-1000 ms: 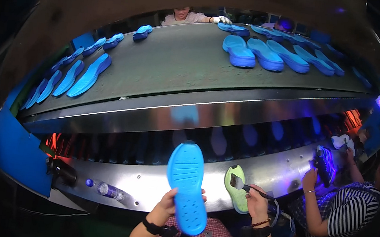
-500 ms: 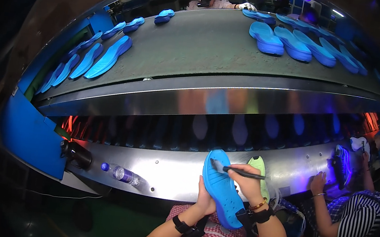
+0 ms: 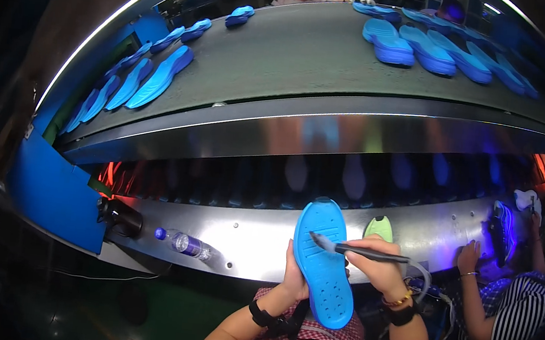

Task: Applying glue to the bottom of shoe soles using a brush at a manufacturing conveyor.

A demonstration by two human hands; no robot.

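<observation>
A blue shoe sole [image 3: 327, 272] is tilted up in front of me, its wide end farthest away and small holes near its lower end. My left hand [image 3: 295, 273] is closed around its left edge. My right hand [image 3: 376, 268] grips a black-handled brush [image 3: 360, 251], and its pale, dark-tipped bristles rest against the sole's upper part. A clear tube seems to run from the handle's right end. Just beyond my right hand is a light green sole [image 3: 380, 228], its lower part hidden by that hand.
A metal ledge [image 3: 263, 255] carries a clear bottle [image 3: 188, 245] and a dark flask [image 3: 123, 217] at left. Behind it, a conveyor belt [image 3: 271, 57] bears several blue soles [image 3: 162, 79]. At right, a co-worker in a striped sleeve [image 3: 523, 309] sits beside a dark shoe [image 3: 499, 234].
The sole has turned to stand straighter and show more of its face. My right hand and the brush have shifted right, the handle now lying over the green sole's lower side.
</observation>
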